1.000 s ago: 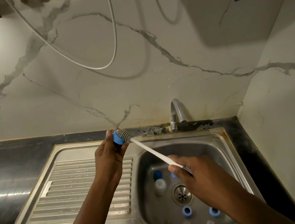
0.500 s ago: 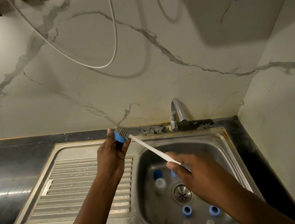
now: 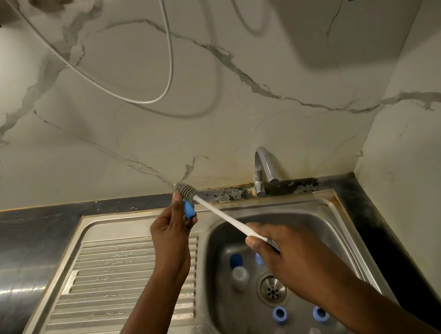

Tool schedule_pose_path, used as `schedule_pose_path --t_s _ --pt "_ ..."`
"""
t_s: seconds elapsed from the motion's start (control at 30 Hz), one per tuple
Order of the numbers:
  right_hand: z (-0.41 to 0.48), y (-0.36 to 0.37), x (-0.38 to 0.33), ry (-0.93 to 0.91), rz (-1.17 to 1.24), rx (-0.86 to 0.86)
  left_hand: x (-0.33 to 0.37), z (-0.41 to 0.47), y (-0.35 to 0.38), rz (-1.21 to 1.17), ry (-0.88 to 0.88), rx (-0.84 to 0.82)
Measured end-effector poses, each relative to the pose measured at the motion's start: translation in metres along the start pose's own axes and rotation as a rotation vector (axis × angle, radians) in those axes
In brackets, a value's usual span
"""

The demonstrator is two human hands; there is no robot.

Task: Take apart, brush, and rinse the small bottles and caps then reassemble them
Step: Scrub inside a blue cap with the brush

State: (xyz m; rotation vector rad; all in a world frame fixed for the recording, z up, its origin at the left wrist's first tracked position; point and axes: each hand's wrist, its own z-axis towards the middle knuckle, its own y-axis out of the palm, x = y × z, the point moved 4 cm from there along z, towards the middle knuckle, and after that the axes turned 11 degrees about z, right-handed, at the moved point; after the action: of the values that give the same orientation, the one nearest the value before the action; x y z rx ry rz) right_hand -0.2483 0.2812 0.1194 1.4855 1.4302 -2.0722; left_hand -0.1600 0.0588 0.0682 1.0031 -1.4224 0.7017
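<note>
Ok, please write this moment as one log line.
step: brush cap | left hand: holds blue cap | right hand: holds brush | sink: loose caps, bottles waiting

1. The stainless steel sink basin (image 3: 336,223) sits in the lower right of the frame, with the ribbed steel drainboard (image 3: 116,286) joined to its left.
2. The curved chrome tap (image 3: 265,171) stands behind the basin, against the veined marble wall (image 3: 121,139).
3. The black stone countertop (image 3: 8,246) lies left of and behind the drainboard.
4. In the basin, a small clear plastic bottle (image 3: 239,276) lies left of the round metal drain (image 3: 272,289). Two blue ring-shaped caps (image 3: 279,315) lie below the drain in the frame.
5. At frame centre, over the drainboard's far right corner, the left hand (image 3: 171,239) holds a small blue cap (image 3: 189,209). The long white-handled bottle brush (image 3: 221,216) has its head at the top of this cap.
6. The right hand (image 3: 286,255) holds the brush handle over the basin.
</note>
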Motion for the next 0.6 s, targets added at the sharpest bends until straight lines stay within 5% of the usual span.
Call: schedule_pose_path --t_s 0.2,0.6 --pt "-0.010 0.005 0.000 0.008 -0.007 -0.026 0.006 0.014 -0.011 0.062 0.032 0.126" --pt "0.002 0.001 -0.003 0.041 -0.011 -0.042 -0.002 0.000 -0.004 0.189 0.127 0.059"
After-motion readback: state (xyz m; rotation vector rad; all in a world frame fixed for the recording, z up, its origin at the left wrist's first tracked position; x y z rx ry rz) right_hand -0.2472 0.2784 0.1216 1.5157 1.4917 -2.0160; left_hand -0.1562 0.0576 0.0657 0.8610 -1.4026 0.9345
